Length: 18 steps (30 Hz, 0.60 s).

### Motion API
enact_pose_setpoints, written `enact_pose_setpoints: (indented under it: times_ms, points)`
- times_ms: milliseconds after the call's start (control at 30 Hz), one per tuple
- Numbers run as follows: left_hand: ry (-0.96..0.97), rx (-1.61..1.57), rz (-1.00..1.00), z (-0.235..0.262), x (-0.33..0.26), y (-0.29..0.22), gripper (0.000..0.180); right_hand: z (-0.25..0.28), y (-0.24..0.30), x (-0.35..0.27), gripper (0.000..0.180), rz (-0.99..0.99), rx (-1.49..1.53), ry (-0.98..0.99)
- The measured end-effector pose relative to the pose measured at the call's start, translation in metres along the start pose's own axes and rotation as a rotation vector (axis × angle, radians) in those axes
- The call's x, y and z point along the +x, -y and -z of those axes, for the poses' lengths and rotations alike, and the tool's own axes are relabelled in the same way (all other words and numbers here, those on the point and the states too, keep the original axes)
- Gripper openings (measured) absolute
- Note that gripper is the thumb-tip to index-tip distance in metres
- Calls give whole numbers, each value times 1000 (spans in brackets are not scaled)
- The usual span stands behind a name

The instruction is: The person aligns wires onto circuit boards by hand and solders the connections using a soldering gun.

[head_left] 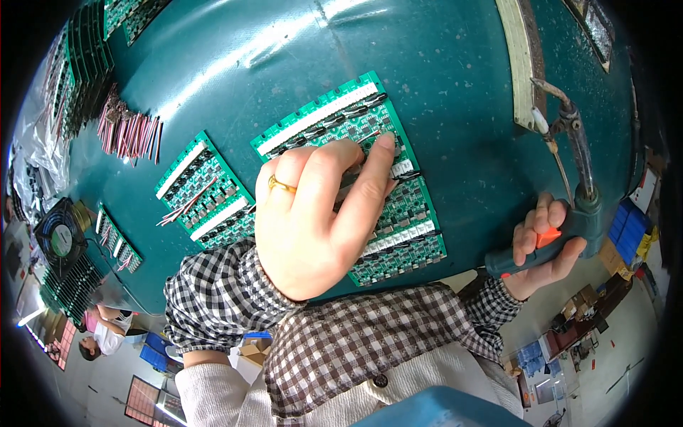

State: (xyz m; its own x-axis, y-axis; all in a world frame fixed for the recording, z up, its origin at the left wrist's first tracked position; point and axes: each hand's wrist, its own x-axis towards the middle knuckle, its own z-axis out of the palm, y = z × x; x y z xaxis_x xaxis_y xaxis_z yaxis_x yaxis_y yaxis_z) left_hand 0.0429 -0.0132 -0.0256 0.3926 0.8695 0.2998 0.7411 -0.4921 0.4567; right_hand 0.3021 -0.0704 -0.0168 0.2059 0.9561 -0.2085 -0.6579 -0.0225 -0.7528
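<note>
My left hand (313,213), with a gold ring on one finger, lies over a green circuit board (420,220) on the table. Its fingers are curled and one fingertip touches the board near a short red wire (371,135). Whatever the curled fingers pinch is hidden beneath them. In my right hand (544,238) is a dark green soldering gun (587,213) with an orange trigger, gripped by the handle. Its metal tip points up and away, to the right of the board and apart from it. White connector strips and black parts line the board.
Left of the hand lies a second circuit board (206,185) with loose wires on it. Farther left are a wire bundle (128,132), stacked boards (85,64), a small board (117,238) and a black fan (60,238). A wooden strip (523,64) stands at the far right. Another person (107,334) is beyond the table at left.
</note>
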Motion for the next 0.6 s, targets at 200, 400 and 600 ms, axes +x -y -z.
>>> enact_pose_setpoints:
  times_ms: [200, 400, 600]
  points:
    - [62, -6, 2, 3, -1, 2, 45, 11, -4, -1, 52, 5, 1, 20]
    - [90, -22, -8, 4, 2, 3, 45, 15, -2, -2, 61, 6, 17, 44]
    - [41, -41, -53, 2, 0, 6, 41, 4, -2, 0, 51, 4, 14, 16]
